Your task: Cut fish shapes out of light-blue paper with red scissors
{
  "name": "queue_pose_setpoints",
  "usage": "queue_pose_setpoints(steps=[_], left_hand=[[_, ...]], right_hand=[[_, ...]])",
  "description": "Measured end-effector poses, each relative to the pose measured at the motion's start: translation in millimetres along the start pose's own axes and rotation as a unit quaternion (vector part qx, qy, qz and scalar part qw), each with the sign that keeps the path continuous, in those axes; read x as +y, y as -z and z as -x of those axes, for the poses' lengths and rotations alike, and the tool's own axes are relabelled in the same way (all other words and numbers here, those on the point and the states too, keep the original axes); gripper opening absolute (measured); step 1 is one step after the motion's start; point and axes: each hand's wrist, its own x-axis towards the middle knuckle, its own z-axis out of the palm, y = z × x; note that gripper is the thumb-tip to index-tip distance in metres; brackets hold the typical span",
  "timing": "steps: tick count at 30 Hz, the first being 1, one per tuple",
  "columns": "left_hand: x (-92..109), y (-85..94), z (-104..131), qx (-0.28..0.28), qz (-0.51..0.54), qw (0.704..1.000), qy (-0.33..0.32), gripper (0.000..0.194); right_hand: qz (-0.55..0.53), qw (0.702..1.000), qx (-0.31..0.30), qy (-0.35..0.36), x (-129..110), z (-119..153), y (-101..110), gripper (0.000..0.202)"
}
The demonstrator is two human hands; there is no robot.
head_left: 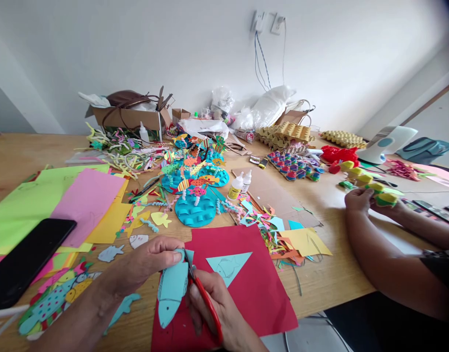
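Between thumb and fingers, my left hand (156, 256) pinches a light-blue paper fish (171, 288) with a drawn outline, an eye and a line across its head. Red-handled scissors (206, 298) are in my right hand (217, 303), their blades at the fish's edge near the tail end. Both hands are over a red paper sheet (261, 298). A blue paper triangle (230, 266) with a fish drawn on it lies on that sheet. Several cut paper fish (48, 308) rest to the left of my forearm, and another blue one (123, 308) is partly hidden behind it.
Coloured sheets (37, 195) and a black phone (30, 259) lie at left. Blue discs with paper fish (195, 208) and glue bottles (235, 186) stand ahead. Paper scraps (272, 230) are beyond the red sheet. At right, another person's hands (358, 200) hold painted egg-carton pieces (384, 195).
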Motion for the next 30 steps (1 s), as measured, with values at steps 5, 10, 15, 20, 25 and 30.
queue_pose_setpoints(steps=[5,10,15,20,25,30], left_hand=[[1,3.1,0,-0.014,-0.009,1.0,0.001,0.014],[5,5.9,0,-0.019,-0.035,0.999,0.002,0.012],[12,7.7,2,-0.027,-0.065,0.997,0.013,0.009],[15,12.3,3,-0.033,-0.1,0.994,0.029,0.006],[18,14.4,2,-0.057,-0.121,0.99,0.045,0.007],[19,19.0,-3,-0.168,-0.146,0.974,0.049,0.024]], right_hand=[[-0.009,1.0,-0.01,-0.014,3,1,1,0.06],[-0.014,1.0,-0.017,-0.012,3,2,2,0.061],[-0.022,0.999,-0.027,-0.028,0,2,3,0.057],[0.039,0.998,-0.042,-0.011,-1,1,8,0.049],[0.09,0.995,-0.047,-0.002,-6,1,11,0.044],[0.127,0.99,-0.057,-0.004,-9,0,12,0.036]])
